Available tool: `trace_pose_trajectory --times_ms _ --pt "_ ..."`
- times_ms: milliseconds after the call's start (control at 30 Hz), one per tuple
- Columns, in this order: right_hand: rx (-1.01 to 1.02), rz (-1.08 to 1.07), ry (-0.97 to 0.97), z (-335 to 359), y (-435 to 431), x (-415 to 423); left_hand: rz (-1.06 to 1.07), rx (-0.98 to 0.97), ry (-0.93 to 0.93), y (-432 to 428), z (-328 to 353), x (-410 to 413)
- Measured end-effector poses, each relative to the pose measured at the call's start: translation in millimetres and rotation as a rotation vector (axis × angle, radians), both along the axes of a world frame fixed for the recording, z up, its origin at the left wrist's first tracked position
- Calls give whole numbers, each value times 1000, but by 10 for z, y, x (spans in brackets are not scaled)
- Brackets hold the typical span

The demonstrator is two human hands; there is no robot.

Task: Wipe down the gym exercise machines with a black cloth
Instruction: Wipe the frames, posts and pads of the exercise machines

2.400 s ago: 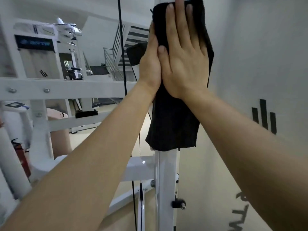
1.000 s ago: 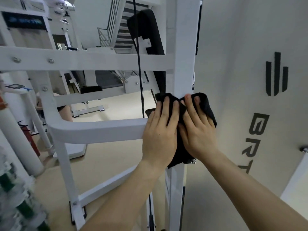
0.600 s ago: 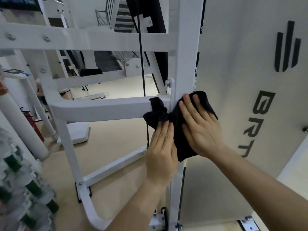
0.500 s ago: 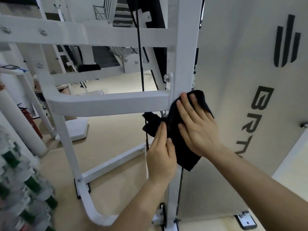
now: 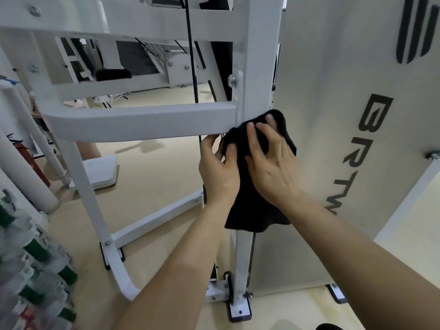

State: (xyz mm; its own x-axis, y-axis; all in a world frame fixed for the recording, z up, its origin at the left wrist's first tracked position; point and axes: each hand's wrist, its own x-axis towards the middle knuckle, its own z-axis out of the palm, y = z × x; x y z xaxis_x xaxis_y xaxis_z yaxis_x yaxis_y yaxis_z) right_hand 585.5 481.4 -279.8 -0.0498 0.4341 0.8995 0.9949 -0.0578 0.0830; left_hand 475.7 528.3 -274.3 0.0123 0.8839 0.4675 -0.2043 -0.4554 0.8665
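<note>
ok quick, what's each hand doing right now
left hand: grips the black cloth at its left edge
right hand: open, fingers spread, pressing the cloth on the white upright post

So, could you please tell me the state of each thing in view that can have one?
black cloth: draped against the upright post, lower edge hanging loose.
left hand: grips the cloth's left edge, fingers curled.
right hand: fingers spread, pressing the cloth onto the post.
upright post: vertical, standing on a floor plate.
cable: straight, apparently taut.
</note>
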Motion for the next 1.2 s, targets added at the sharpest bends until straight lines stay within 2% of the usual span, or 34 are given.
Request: trace_pose_trajectory --times_ms 100,233,333,467,567,667,800,867,967,1067,1200 --pt "-4 28 47 -122 55 15 104 -58 -96 46 -23 99" --pt "-48 3 54 -259 96 22 108 14 -106 -52 -123 207" --pt "-1 -27 10 -272 176 41 -13 137 -34 -89 -285 226" --pt "101 -76 -23 -300 246 41 -248 201 -25 48 -461 248" --pt "172 -110 -64 -346 287 45 -306 262 -11 72 -572 295" --pt "152 -94 -107 -556 256 75 -379 206 -45 37 -857 332" --pt "80 -108 -119 -1080 149 74 -413 76 10 -23 -1320 281" --pt "37 -95 -138 -1169 100 123 -434 71 38 -7 -1283 219" --pt "30 -79 -171 -1080 82 173 -457 167 75 155 -1024 164" --pt "79 -88 -96 -1045 136 66 -482 204 72 250 -947 166" --pt "7 -61 -14 -1480 199 27 -525 85 129 160 -1401 112"
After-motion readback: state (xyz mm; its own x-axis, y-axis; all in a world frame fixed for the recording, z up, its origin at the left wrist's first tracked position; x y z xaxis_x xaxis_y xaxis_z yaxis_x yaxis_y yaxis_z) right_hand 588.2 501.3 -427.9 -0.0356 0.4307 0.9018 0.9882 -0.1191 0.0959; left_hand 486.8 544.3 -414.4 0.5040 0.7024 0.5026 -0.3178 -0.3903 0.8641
